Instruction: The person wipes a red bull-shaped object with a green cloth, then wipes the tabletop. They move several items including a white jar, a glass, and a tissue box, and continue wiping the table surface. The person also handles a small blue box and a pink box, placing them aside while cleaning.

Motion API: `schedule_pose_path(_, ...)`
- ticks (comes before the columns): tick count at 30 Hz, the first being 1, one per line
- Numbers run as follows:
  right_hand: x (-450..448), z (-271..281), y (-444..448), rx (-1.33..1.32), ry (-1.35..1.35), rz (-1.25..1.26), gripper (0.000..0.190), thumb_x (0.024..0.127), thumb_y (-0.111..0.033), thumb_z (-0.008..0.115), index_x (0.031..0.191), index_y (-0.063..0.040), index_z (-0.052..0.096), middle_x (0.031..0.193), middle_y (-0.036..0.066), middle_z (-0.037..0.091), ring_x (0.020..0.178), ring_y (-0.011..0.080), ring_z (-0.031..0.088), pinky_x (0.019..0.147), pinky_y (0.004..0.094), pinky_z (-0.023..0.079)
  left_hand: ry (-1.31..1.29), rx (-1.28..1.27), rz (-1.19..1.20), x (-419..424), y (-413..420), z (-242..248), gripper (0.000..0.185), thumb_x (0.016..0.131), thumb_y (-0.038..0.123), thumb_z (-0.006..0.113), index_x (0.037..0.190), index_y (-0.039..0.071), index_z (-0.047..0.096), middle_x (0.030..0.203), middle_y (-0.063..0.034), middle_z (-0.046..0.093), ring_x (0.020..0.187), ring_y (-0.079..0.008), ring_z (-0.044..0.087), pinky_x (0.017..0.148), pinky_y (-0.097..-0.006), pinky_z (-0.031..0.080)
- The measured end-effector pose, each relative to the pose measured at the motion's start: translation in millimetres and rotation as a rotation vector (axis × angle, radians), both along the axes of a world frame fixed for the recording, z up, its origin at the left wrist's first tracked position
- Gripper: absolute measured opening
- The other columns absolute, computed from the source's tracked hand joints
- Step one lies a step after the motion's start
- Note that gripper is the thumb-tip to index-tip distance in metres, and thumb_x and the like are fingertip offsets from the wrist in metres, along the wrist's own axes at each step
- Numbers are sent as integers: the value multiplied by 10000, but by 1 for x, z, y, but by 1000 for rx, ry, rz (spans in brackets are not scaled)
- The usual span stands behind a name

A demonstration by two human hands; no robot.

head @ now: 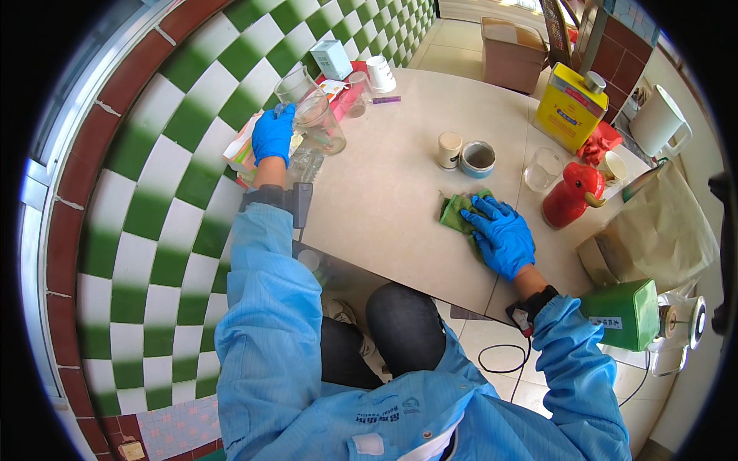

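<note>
My left hand (274, 135), in a blue glove, grips the handle side of a clear glass pitcher (330, 128) near the tiled wall. My right hand (503, 236), also gloved in blue, presses a folded green cloth (458, 213) onto the pale tabletop (380, 201). Part of the cloth is hidden under the palm. Beyond it, a small lidded jar (449, 151) stands beside a blue-rimmed cup (477, 159). Close to the left wrist lie a clear plastic tray (305, 165) and an opened tissue pack (245, 147).
Along the right stand a clear glass (543, 170), a red bird-headed thermos (572, 196), a yellow tin (571, 106), a white kettle (659, 121) and a green tin (622, 317). Paper cups (380, 74) and a light-blue box (331, 59) sit at the far left.
</note>
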State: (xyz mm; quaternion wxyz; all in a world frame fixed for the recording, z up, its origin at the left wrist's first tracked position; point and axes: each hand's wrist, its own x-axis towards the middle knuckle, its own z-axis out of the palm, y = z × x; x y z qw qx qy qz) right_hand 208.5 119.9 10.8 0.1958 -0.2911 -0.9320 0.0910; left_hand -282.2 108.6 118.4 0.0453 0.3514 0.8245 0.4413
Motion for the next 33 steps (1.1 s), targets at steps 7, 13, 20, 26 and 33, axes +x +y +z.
schedule_pose_path(7,-1,0,0,7,15,5,434,839,-183,660,1273,-208,661,1399,99,571,1276,348,538,1108,495,401,92,162,-58,-12,12,-20,400,911,389,651,1094,42,727,954,-158,738,798,-251,715,743,-375,541)
schedule_pose_path(13,1,0,0,24,-11,-11,404,871,-212,641,1274,-209,664,1396,93,573,1275,336,541,1112,489,402,-105,287,-116,-2,22,2,310,942,277,646,1101,21,721,886,-122,744,738,-200,714,673,-320,535)
schedule_pose_path(20,1,-2,2,35,1,-6,406,871,-213,639,1277,-208,662,1385,96,580,1274,334,543,1110,488,407,-339,339,-433,82,54,-17,249,967,263,627,1007,28,699,809,-59,694,686,-166,683,582,-277,497)
schedule_pose_path(26,2,-1,2,53,-11,-12,395,877,-240,641,1270,-213,668,1373,95,588,1258,325,557,1109,486,409,-542,115,-437,149,89,-93,165,965,205,629,1042,63,663,851,-46,688,699,-146,672,605,-256,509)
schedule_pose_path(33,0,0,4,11,-1,0,396,871,-227,649,1266,-211,671,1384,94,579,1274,331,542,1115,490,398,-708,208,-419,181,116,-122,297,931,264,681,1114,30,684,924,-66,695,796,-183,679,670,-309,519)
